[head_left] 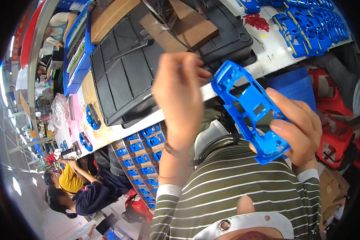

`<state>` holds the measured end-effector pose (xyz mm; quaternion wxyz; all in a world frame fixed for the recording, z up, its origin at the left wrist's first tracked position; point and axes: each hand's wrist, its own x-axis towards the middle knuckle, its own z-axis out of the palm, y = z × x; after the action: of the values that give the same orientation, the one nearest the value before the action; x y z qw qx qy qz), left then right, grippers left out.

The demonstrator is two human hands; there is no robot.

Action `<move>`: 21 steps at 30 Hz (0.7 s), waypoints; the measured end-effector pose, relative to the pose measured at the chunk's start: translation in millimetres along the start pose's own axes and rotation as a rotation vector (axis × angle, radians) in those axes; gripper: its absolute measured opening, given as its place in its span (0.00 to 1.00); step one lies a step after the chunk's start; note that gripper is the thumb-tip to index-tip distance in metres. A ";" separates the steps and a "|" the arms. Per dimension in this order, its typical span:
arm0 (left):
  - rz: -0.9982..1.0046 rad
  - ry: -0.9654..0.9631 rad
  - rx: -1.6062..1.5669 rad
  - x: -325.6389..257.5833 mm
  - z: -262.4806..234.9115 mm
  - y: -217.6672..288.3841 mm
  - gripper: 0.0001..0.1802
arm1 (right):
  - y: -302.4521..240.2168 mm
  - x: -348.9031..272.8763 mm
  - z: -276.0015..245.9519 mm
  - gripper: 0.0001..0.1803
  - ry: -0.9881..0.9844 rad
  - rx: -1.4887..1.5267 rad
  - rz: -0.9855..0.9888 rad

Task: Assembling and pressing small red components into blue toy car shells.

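By the near edge of the white worktop (265,67), a glossy blue plastic car-shaped shell (253,101) is clasped in the grip of the right hand (298,124). The blurred left hand (180,86) curls beside its far end; whether that grip holds anything cannot be told. A ribbed black plastic case (124,82) lies along that edge; rightward, rows of blue car shells (304,32).

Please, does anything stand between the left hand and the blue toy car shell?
Nothing visible does. The left hand, blurred, is close to the upper end of the blue toy car shell, held in the right hand; contact there is too blurred to judge. The black ribbed bin lies behind, not between.
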<state>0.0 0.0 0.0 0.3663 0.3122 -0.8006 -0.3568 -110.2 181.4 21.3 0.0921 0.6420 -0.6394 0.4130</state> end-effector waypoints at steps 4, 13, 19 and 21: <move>-0.161 0.238 -0.217 -8.6 -26.1 -7.9 0.14 | -6.3 -10.3 -8.0 0.27 0.054 0.105 0.039; -0.528 -0.425 -1.118 -72.8 -64.0 -25.5 0.39 | -24.2 -3.0 22.6 0.26 -0.053 0.251 -0.161; -0.694 -0.413 -1.260 -106.0 -110.1 -32.8 0.21 | -49.1 12.6 65.3 0.34 -0.209 0.472 -0.296; -0.647 -0.192 -1.285 -129.8 -144.5 -31.9 0.20 | -54.2 18.9 80.6 0.39 -0.196 0.554 -0.350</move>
<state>194.2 31.8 -3.8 0.2816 0.2239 -0.3288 -0.8732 -31.3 124.1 4.0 -0.0781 0.7793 -0.3887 0.4853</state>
